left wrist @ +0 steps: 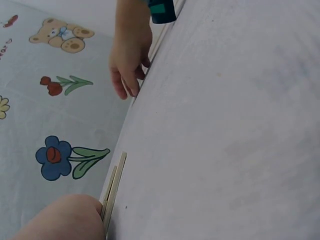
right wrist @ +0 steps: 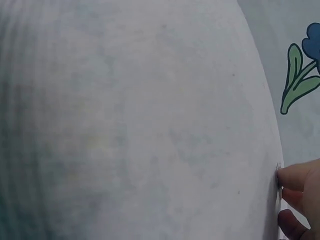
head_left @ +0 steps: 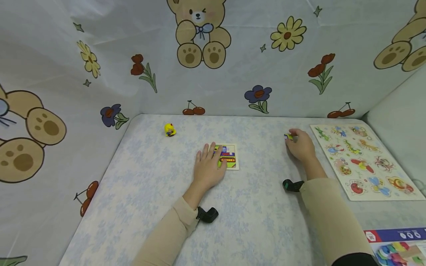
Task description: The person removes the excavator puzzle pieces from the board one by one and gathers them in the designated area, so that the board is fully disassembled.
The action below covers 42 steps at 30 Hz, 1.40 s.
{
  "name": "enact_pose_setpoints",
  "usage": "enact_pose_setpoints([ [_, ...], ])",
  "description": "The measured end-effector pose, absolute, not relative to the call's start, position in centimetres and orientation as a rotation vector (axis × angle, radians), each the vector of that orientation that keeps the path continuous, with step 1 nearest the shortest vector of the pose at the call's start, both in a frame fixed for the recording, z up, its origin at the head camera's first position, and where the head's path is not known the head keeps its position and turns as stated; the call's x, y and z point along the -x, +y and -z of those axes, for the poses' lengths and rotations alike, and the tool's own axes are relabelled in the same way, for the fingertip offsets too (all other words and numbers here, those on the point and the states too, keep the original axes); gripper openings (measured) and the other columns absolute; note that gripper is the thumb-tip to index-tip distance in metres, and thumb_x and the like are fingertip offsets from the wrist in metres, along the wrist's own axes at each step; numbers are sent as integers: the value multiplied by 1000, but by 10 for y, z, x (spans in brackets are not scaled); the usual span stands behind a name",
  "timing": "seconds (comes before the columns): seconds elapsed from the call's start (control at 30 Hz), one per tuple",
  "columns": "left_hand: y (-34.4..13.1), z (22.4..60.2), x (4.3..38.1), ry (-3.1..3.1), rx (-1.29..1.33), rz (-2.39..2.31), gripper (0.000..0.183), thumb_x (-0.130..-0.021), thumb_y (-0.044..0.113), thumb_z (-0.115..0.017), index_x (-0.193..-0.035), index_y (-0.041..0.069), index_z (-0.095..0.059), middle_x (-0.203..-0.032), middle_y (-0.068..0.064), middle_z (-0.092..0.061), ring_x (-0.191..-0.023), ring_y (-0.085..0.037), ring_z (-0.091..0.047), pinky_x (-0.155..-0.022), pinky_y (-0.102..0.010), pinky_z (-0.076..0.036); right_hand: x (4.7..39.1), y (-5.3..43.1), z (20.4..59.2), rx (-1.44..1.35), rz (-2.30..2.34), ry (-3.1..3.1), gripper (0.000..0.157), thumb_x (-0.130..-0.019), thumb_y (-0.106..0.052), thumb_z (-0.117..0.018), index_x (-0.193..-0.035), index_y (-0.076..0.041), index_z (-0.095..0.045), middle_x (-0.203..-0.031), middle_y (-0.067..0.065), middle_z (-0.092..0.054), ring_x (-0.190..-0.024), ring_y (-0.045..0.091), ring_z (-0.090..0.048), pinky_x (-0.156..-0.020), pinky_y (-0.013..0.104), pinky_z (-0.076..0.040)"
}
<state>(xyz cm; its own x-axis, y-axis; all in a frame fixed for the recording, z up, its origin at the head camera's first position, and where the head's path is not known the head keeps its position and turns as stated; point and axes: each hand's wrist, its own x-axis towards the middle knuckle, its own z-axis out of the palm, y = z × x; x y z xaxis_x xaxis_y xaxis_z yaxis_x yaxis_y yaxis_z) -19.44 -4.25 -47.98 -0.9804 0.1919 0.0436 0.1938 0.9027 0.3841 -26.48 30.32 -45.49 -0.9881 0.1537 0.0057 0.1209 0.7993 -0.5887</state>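
Note:
A small square puzzle (head_left: 230, 159) with a vehicle picture and a pale frame lies mid-table. My left hand (head_left: 208, 168) rests over its left side with fingers spread, hiding that part. In the left wrist view, part of my left hand (left wrist: 70, 220) shows beside the puzzle's thin edge (left wrist: 116, 182). Farther right, my right hand (head_left: 302, 146) pinches a small colourful puzzle piece (head_left: 288, 137) at the table surface. The right wrist view shows the right hand (right wrist: 299, 192) at its edge, fingertips at a thin piece seen edge-on.
Toward the back left stands a small yellow toy figure (head_left: 170, 130). A large board of animal pictures (head_left: 339, 171) lies along the right side. A printed box or sheet (head_left: 399, 245) occupies the front right corner. Patterned cloth (head_left: 233, 81) hangs behind the table.

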Motion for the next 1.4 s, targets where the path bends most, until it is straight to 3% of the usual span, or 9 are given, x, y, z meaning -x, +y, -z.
enact_pose_setpoints([
  [0.4,-43,480,195,-3053,310,612,63,-101,52,-31,-159,29,-24,-168,-1,-13,-157,-25,-4,-126,-51,-4,260,295,456,180,-994,-2840,46,-99,-16,-53,-143,-2,-49,-144,27,-43,-135,47,-38,-111,62,-30],
  [0.57,-43,481,195,-3054,310,604,63,-101,52,-30,-159,29,-22,-169,0,-12,-157,-25,-4,-126,-50,-4,253,265,450,32,-1078,-2846,39,-101,-20,-52,-136,-3,-55,-132,22,-52,-111,38,-51,-92,52,-44],
  [0.73,-43,482,196,-3066,310,603,63,-102,53,-28,-160,30,-20,-169,0,-10,-157,-24,-2,-126,-50,-2,242,221,442,-189,-1092,-2973,35,-100,-23,-57,-132,-9,-60,-119,12,-58,-90,26,-51,-76,37,-44],
  [1.03,-43,480,197,-3082,301,562,66,-99,56,-31,-159,29,-22,-169,1,-11,-157,-24,-3,-126,-50,-4,225,157,440,-540,-1000,-3078,30,-98,-24,-61,-125,-14,-67,-108,6,-61,-86,20,-54,-75,35,-46],
  [1.4,-43,479,197,-3089,306,550,70,-98,61,-32,-159,29,-22,-169,0,-12,-157,-25,-4,-126,-51,-5,223,148,448,-553,-944,-3072,26,-96,-23,-65,-118,-12,-67,-105,5,-61,-94,21,-56,-83,39,-48],
])
